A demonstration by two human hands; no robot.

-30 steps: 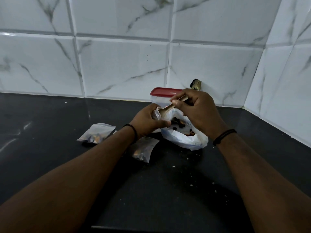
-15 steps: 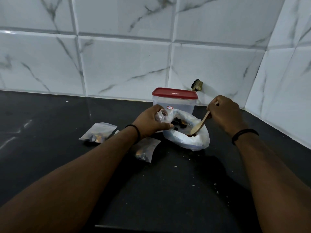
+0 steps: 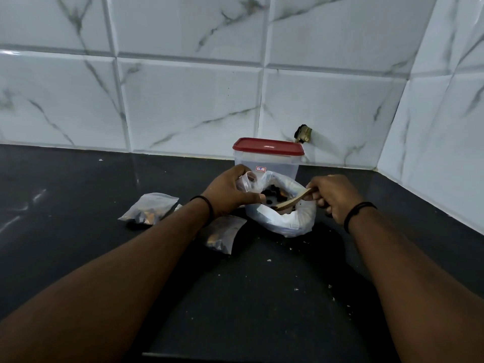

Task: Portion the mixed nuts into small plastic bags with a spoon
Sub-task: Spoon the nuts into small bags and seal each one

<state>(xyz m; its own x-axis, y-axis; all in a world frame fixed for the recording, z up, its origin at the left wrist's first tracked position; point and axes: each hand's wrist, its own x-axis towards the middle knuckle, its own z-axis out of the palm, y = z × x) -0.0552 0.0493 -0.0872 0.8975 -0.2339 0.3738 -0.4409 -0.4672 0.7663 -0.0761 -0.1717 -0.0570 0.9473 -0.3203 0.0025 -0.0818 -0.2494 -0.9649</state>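
Left hand (image 3: 230,191): grasps a small clear plastic bag (image 3: 246,180).
Right hand (image 3: 334,196): grasps a wooden spoon (image 3: 290,203), bowl inside the large white plastic bag of mixed nuts (image 3: 285,221).
Worktop (image 3: 262,297): two filled bags, left.

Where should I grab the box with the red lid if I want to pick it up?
Hold the clear box by its two upright side walls, just under the red lid, with both hands. Come down from above and behind, since the big bag of nuts sits right in front of it. Its flat, straight sides give palms a good grip; I would not trust lifting by the lid alone.
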